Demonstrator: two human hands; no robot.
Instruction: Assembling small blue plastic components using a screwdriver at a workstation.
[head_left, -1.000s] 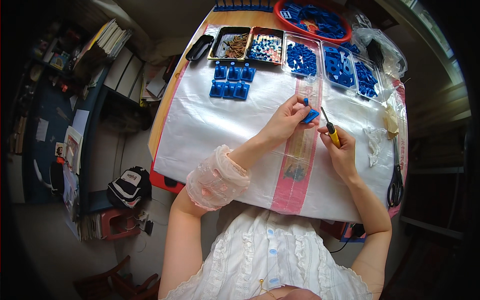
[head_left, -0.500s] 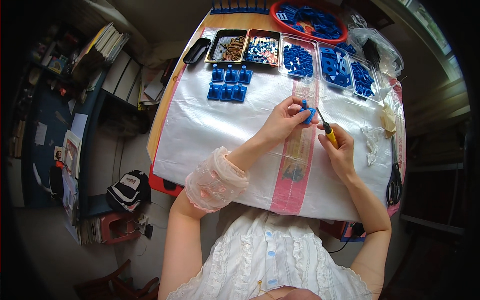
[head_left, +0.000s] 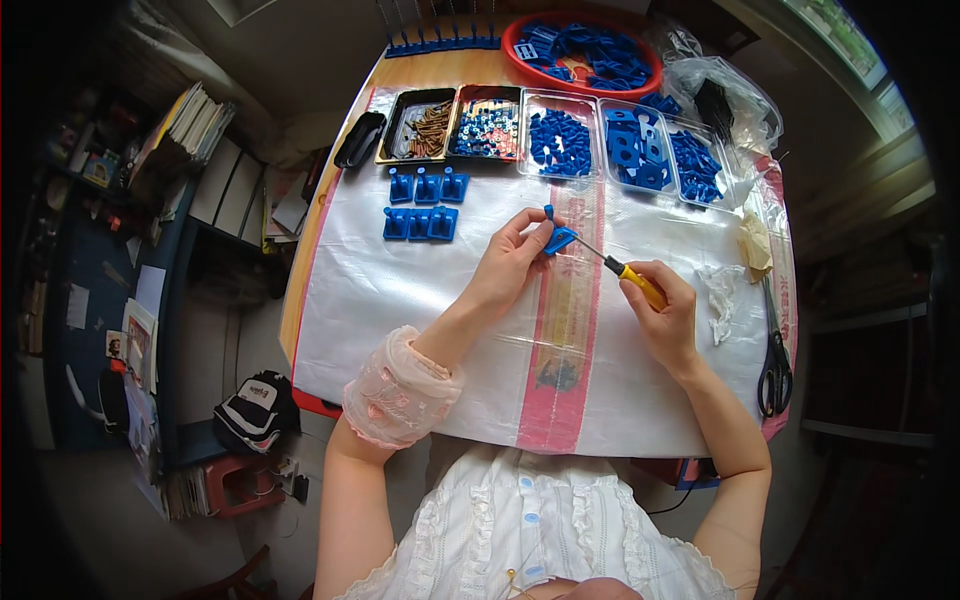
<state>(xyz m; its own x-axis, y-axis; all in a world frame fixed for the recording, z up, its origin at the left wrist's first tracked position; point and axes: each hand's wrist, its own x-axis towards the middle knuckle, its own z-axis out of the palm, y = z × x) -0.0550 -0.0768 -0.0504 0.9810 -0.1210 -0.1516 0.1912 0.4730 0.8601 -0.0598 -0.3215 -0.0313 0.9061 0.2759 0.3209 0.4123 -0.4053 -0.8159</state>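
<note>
My left hand pinches a small blue plastic piece, a flat plate with a short post, tilted above the sheeted table. In my right hand is a screwdriver with a yellow and black handle. Its shaft points left, and the tip meets the plate of the blue piece or ends right at it. Whether a screw sits under the tip is too small to tell. Left of my hands, similar blue pieces with upright posts stand in two rows.
Behind my hands are trays of brown screws, small metal nuts and blue parts. A red basin of blue parts stands farther back. Black scissors, crumpled white tissue and plastic bags lie right. A black lid lies left.
The screwdriver has swung to a flatter angle, its tip now at the blue piece. My left hand has turned the piece. The whole view has shifted slightly.
</note>
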